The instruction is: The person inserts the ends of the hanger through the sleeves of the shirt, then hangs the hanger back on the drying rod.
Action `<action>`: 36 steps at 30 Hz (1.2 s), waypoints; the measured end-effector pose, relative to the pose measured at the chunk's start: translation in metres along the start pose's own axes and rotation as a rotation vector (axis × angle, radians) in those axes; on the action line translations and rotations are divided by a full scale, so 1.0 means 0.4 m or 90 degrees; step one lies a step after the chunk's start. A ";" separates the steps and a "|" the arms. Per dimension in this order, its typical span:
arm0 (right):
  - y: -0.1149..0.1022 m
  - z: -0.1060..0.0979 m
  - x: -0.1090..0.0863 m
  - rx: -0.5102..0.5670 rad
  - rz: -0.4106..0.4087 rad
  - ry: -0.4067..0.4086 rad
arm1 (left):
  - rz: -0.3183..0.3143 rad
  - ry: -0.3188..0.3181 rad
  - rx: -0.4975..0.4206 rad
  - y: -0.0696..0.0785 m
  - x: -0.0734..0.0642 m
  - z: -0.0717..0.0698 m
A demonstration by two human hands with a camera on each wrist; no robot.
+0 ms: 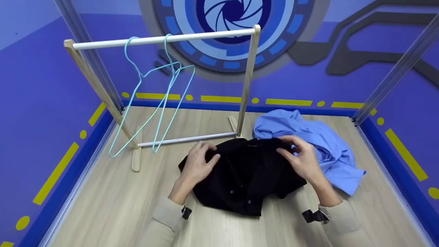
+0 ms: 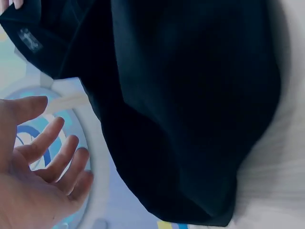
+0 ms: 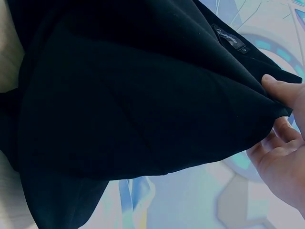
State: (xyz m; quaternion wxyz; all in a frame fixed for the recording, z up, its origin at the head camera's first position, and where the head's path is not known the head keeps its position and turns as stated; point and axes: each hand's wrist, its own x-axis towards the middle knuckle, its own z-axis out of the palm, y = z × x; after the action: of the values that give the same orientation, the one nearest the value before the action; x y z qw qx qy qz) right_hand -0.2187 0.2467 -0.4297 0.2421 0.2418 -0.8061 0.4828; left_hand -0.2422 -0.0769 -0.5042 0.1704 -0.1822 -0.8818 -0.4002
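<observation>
A black shirt (image 1: pixel 240 175) with a few snaps or buttons lies bunched in front of me, its upper edge lifted off the table. My right hand (image 1: pixel 303 156) pinches that edge at the right, thumb on one side and fingers behind, as the right wrist view also shows. Near the pinched edge is a neck label (image 3: pixel 231 39). My left hand (image 1: pixel 199 163) is by the shirt's left side. In the left wrist view its fingers (image 2: pixel 57 157) are loosely bent, apart from the cloth, with nothing between them.
Behind the shirt, to the left, stands a wooden rack with a white rail (image 1: pixel 205 35). Two light-green wire hangers (image 1: pixel 132 99) hang from it. A blue garment (image 1: pixel 329 147) lies crumpled at the back right, beyond my right hand. Blue walls (image 1: pixel 291 85) enclose the wooden table (image 1: pixel 92 202).
</observation>
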 end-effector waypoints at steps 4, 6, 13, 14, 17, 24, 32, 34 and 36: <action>-0.004 0.000 0.000 0.007 -0.018 -0.008 | 0.011 -0.024 -0.006 0.015 0.005 0.016; -0.006 0.001 0.000 0.012 -0.036 -0.013 | 0.015 -0.033 -0.002 0.019 0.006 0.025; -0.014 0.003 -0.004 0.050 -0.037 -0.034 | 0.038 -0.035 0.009 0.011 0.005 0.046; -0.015 0.003 -0.004 0.053 -0.032 -0.036 | 0.043 -0.034 0.007 0.009 0.005 0.048; -0.015 0.001 -0.005 0.056 -0.031 -0.044 | 0.054 -0.030 -0.002 0.005 0.004 0.053; -0.003 0.000 -0.007 0.060 -0.062 -0.061 | 0.053 -0.024 -0.009 0.007 0.007 0.064; 0.046 -0.001 -0.016 0.051 -0.055 -0.064 | 0.066 -0.006 -0.016 0.010 0.012 0.060; 0.066 -0.005 -0.020 0.049 -0.047 -0.073 | 0.060 0.002 -0.026 0.011 0.015 0.055; 0.075 -0.009 -0.022 0.048 -0.045 -0.087 | 0.049 0.009 -0.037 0.013 0.018 0.049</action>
State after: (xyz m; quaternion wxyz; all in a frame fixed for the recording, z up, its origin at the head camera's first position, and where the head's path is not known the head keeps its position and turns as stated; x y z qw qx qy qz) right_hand -0.2303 0.2638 -0.4537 0.1940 0.3115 -0.7931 0.4862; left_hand -0.2490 -0.0573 -0.5098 0.1869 -0.2182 -0.8610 -0.4198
